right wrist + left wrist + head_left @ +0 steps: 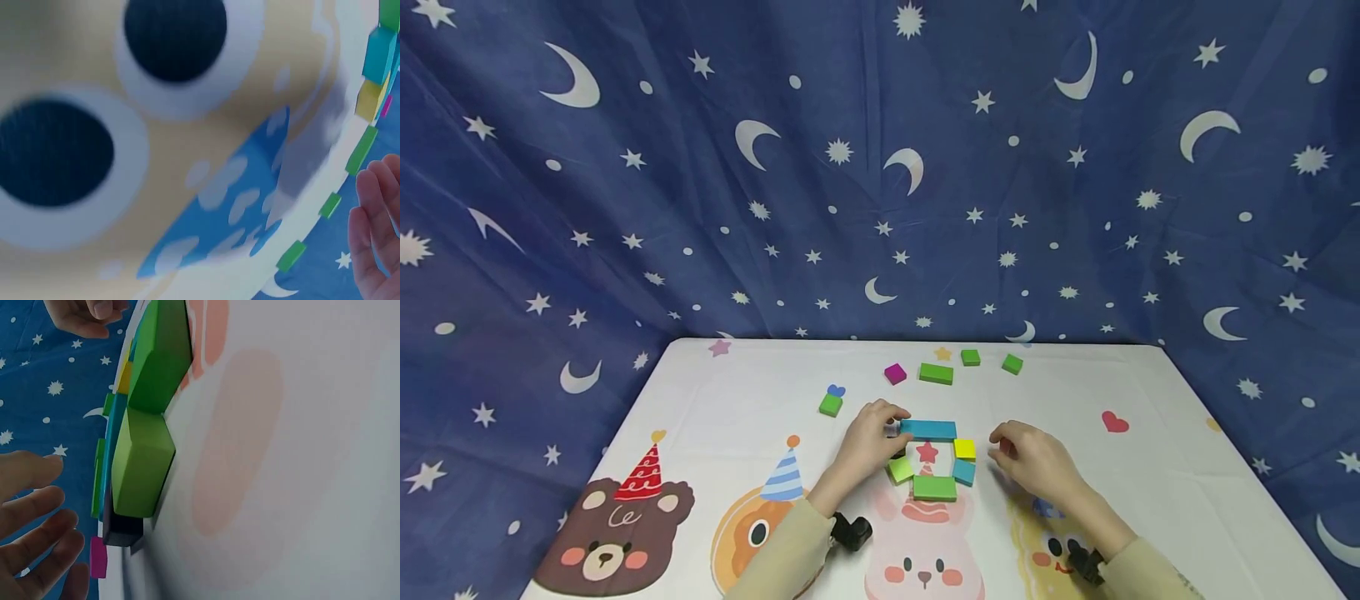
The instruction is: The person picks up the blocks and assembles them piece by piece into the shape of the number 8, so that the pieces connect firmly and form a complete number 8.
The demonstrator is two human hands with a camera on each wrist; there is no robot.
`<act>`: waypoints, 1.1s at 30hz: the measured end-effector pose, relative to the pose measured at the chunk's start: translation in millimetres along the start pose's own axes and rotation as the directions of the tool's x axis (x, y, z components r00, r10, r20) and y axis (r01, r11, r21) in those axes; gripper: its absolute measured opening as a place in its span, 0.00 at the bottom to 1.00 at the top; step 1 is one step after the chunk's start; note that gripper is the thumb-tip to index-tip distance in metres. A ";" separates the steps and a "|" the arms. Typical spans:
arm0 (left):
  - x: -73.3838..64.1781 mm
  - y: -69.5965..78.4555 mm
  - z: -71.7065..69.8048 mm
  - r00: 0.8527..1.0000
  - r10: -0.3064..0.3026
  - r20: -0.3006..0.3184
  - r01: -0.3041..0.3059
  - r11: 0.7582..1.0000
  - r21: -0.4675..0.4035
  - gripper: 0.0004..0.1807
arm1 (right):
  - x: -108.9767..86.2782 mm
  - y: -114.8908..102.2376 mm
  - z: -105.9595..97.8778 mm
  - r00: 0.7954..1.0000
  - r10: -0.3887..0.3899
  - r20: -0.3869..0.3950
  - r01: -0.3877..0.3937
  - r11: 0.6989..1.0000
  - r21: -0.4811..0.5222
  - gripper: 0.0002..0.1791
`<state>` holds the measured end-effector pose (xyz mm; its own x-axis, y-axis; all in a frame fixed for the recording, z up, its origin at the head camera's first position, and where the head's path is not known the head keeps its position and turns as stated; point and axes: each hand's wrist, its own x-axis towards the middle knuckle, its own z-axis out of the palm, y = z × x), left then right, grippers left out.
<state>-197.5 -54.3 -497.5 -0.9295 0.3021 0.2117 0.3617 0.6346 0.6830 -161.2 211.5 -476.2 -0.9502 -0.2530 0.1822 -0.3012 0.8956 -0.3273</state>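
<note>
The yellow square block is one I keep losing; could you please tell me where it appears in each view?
Head: the yellow square block lies right of centre, in the lower half.
Left wrist: the block is partly hidden, in the upper left.
Right wrist: the block is near the right edge, upper half.
Shared landmark: the small magenta block.

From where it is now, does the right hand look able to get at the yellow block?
Probably yes. In the head view, the right hand is just right of the yellow block, holding nothing, and only white tablecloth shows between them.
</note>
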 end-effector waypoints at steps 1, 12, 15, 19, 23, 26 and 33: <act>1.6 -1.6 0.3 1.000 -0.002 0.005 0.002 1.000 -0.005 0.15 | 1.1 2.6 -0.6 1.000 -0.002 -0.003 0.002 1.000 0.004 0.09; 12.2 -13.9 4.8 0.996 -0.056 0.065 0.061 0.995 -0.080 0.15 | 22.1 25.9 -11.0 0.998 0.059 -0.007 -0.058 0.997 0.052 0.07; 13.0 -16.2 6.5 0.994 -0.078 0.079 0.085 0.992 -0.097 0.15 | 28.3 31.7 -13.7 0.998 0.070 -0.007 -0.069 0.995 0.071 0.06; 13.0 -18.3 8.3 0.992 -0.095 0.083 0.103 0.989 -0.103 0.15 | 37.6 38.8 -16.9 0.996 0.084 0.004 -0.084 0.993 0.079 0.06; 12.7 -19.6 8.8 0.992 -0.102 0.078 0.109 0.990 -0.093 0.14 | 49.4 44.2 -20.6 0.994 0.104 0.011 -0.105 0.990 0.094 0.07; 12.8 -20.1 9.3 0.993 -0.100 0.070 0.106 0.990 -0.093 0.13 | 58.7 49.1 -23.3 0.992 0.125 0.005 -0.125 0.987 0.100 0.08; 12.7 -21.3 12.6 0.994 -0.100 0.049 0.104 0.990 -0.100 0.12 | 78.0 67.2 -25.0 0.982 0.186 0.002 -0.185 0.975 0.119 0.12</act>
<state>-216.1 -55.0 -518.2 -0.9563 0.2718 0.1083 0.2541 0.5884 0.7676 -253.5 261.0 -460.8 -0.9898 -0.0823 0.1164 -0.1274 0.8770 -0.4633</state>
